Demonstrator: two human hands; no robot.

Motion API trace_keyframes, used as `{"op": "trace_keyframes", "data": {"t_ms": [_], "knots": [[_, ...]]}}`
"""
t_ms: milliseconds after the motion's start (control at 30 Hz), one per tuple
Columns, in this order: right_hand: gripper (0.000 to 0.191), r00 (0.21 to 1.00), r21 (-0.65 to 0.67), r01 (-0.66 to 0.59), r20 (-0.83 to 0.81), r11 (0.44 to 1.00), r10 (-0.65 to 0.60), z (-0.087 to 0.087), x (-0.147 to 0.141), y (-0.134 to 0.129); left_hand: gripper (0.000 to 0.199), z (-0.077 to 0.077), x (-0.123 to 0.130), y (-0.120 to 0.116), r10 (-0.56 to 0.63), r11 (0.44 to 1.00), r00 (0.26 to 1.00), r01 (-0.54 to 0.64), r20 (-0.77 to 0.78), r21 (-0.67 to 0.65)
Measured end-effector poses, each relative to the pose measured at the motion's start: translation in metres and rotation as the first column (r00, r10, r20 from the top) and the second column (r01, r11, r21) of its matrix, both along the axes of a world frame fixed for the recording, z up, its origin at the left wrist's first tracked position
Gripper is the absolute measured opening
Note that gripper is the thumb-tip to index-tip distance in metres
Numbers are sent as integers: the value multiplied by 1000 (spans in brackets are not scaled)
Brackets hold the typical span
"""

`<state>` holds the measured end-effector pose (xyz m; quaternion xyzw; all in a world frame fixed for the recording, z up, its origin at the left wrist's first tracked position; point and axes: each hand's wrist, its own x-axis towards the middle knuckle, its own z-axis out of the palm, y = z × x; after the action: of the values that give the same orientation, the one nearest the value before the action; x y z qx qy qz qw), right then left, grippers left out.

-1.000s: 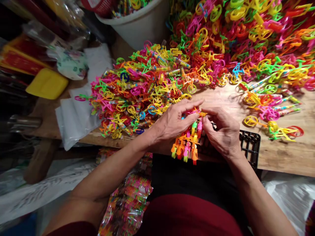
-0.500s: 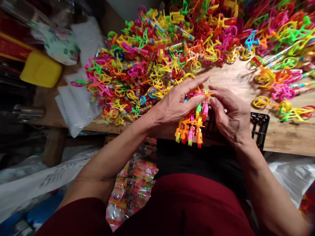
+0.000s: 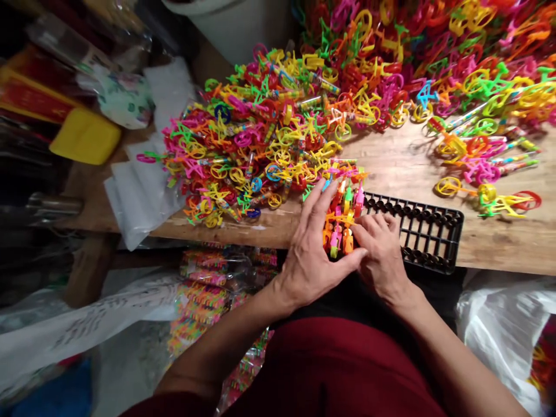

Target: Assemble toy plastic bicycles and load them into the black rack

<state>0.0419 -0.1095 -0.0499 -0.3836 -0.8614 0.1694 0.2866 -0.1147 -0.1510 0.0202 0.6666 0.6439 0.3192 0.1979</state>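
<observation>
Wooden worktop (image 3: pixel 403 165), one. Heap of bright plastic pieces (image 3: pixel 243 139), spread across it. Black slotted rack (image 3: pixel 430 234), one, at the near edge. Left hand (image 3: pixel 310 255): we note fingers extended along the left of the cluster of small toys (image 3: pixel 336 237), thumb spread. Right hand (image 3: pixel 382 255): fingers bent; pinching, we cannot tell. Cluster: in rows, between both hands, at the rack's left end.
</observation>
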Motion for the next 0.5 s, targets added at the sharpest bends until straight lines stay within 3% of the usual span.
{"op": "trace_keyframes", "data": {"t_ms": [200, 400, 500], "knots": [[17, 998, 88, -4, -58, 996, 10, -9, -8, 6, 76, 0, -3, 10, -39, 998, 998, 36, -52, -42], [18, 1000, 63, 1, -11, 998, 0, -7, -8, 6, 81, -3, -8, 12, -39, 999, 998, 39, -56, -7], [19, 996, 28, -11, -83, 1000, 13, 1, 3, 5, 92, 3, -10, 9, -40, 999, 996, 37, -75, -36]]}}
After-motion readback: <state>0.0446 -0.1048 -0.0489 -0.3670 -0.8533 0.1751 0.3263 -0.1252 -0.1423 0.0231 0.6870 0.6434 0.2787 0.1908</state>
